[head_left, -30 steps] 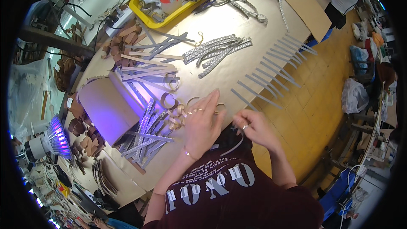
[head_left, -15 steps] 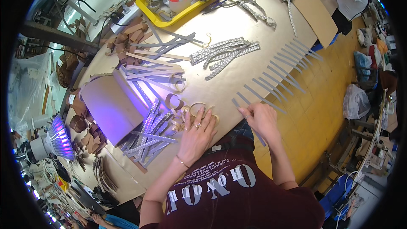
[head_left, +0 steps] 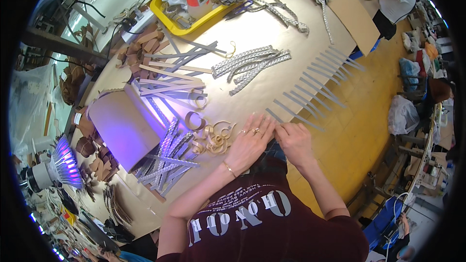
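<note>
My two hands meet at the table's front edge. My right hand (head_left: 294, 141) is curled closed with its fingertips against the left; the grey strip seen in it earlier is now mostly hidden. My left hand (head_left: 253, 141), with rings on it, bends over toward the right fingertips. Its thumb is out of sight, and whatever it pinches is hidden. Beyond them lies a row of flat grey strips (head_left: 296, 98), side by side, their ends jutting past the table edge. Left of my left hand is a heap of curled tan peelings (head_left: 216, 138).
Braided silver straps (head_left: 255, 65) lie mid-table. A yellow tray (head_left: 194, 26) holds a green-lidded jar (head_left: 196, 1). At left stand a curved tan panel (head_left: 124, 128) and a lit lamp (head_left: 68, 162). A cardboard piece (head_left: 354, 22) lies far right, near another person (head_left: 395, 2).
My left hand has moved right, off the curled peelings, to meet my right hand. My right hand has turned, and the strip hanging below it no longer shows.
</note>
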A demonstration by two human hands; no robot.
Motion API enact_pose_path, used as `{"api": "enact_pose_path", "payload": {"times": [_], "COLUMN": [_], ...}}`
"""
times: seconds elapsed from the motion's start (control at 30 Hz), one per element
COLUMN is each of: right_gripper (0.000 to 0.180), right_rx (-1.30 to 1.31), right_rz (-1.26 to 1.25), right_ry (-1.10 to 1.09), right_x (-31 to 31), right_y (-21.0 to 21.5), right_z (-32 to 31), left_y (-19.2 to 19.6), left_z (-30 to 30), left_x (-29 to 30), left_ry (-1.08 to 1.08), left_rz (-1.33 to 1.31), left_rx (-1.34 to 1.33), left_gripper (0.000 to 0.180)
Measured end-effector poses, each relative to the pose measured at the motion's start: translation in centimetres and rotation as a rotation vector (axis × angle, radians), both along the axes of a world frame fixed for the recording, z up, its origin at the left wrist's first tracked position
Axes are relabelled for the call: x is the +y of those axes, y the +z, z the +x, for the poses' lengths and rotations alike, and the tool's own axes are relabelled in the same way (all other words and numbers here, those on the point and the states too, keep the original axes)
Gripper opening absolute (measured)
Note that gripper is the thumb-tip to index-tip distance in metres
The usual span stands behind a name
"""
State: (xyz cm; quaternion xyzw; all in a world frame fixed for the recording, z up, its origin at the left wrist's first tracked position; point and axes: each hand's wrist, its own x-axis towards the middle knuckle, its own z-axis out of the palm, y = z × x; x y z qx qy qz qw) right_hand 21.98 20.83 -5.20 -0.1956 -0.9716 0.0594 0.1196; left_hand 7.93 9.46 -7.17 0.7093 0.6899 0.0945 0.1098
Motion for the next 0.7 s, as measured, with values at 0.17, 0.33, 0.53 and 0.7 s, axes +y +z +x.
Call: {"api": "enact_pose_path", "payload": {"times": [0.17, 0.33, 0.53, 0.7], "right_gripper": [0.022, 0.042, 0.087, 0.103], "right_rx": [-0.108, -0.183, 0.01, 0.055], "right_rz": [-0.009, -0.059, -0.437, -0.512], "right_ry": [-0.023, -0.041, 0.124, 0.514], "right_x": [-0.8, -1.4, -2.2, -4.4], "right_y": [0.3, 2.4, 2.5, -1.8], "right_z": [-0.1, 0.7, -2.1, -9.1], "left_y": [-0.8, 0.1, 3.6, 5.6], "left_z": [0.4, 0.4, -2.3, -4.1], "left_x": [-1.0, -0.8, -5.8, -11.5], "left_ry": [0.021, 0.066, 0.403, 0.869], "left_rz": [0.024, 0.014, 0.321, 0.632], "left_rx": [0.036, -0.058, -0.359, -0.338], "left_gripper": [0.053, 0.049, 0.048, 0.046]}}
